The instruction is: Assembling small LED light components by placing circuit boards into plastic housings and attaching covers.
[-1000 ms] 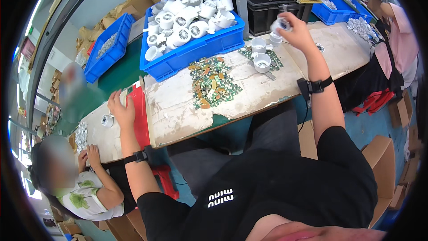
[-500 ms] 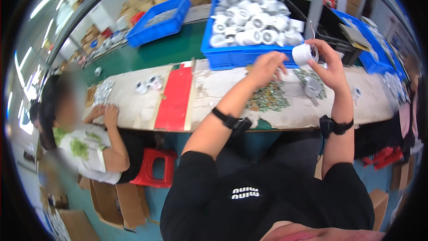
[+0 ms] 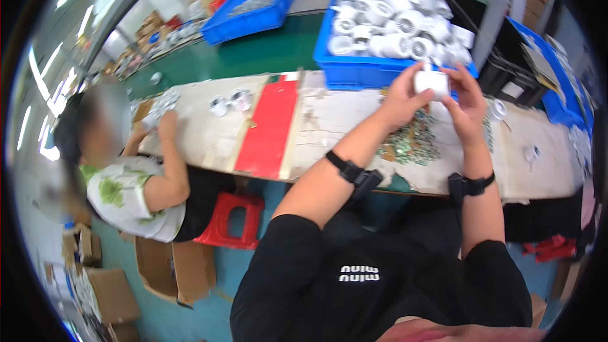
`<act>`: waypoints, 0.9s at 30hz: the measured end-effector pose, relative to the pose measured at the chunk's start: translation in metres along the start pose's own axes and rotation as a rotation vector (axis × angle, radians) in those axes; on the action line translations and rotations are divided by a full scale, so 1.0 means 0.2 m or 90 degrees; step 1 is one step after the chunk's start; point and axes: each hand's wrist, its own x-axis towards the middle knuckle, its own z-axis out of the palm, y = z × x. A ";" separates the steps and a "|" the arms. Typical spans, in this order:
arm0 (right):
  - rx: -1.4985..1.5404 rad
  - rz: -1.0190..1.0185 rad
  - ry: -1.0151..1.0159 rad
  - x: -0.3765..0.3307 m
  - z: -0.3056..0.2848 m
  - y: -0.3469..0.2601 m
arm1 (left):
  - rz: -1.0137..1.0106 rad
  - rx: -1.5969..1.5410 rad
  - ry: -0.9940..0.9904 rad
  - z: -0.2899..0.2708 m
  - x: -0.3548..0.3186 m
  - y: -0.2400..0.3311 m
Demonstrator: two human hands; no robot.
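Just in front of the heaped blue crate, I hold a white cylindrical plastic housing (image 3: pixel 432 85) between both hands. My left hand (image 3: pixel 404 97) grips its left side, with the thumb across its lower edge. The fingers of my right hand (image 3: pixel 467 105) close on its right side. A short white piece shows above the housing; whether it is joined on, I cannot tell. Below my hands, a pile of small green circuit boards (image 3: pixel 413 139) is spread over the worktable (image 3: pixel 342 133). Right of my right hand lies a white round part (image 3: pixel 498 109).
The blue crate (image 3: pixel 361 76) holds many white housings. Beside it stands a black crate (image 3: pixel 516 79). A red strip (image 3: pixel 269 126) crosses the table. At left, a co-worker (image 3: pixel 136 183) handles small whitish parts beside a red stool (image 3: pixel 231 221). Another blue tray (image 3: pixel 253 16) lies farther back.
My left hand, empty before near the crate's front, has come to the housing and grips it alongside my right hand. The housing has been lowered and turned. The whole view has shifted.
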 end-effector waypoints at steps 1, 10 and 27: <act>-0.059 -0.020 -0.040 0.00 -0.05 0.05 | 0.045 0.058 -0.015 -0.02 0.01 -0.02; 0.114 0.112 -0.084 0.04 -0.03 0.00 | 0.205 0.259 -0.009 0.03 -0.01 0.06; -0.183 -0.042 -0.183 0.06 -0.12 -0.03 | 0.106 0.271 -0.023 0.02 -0.03 0.01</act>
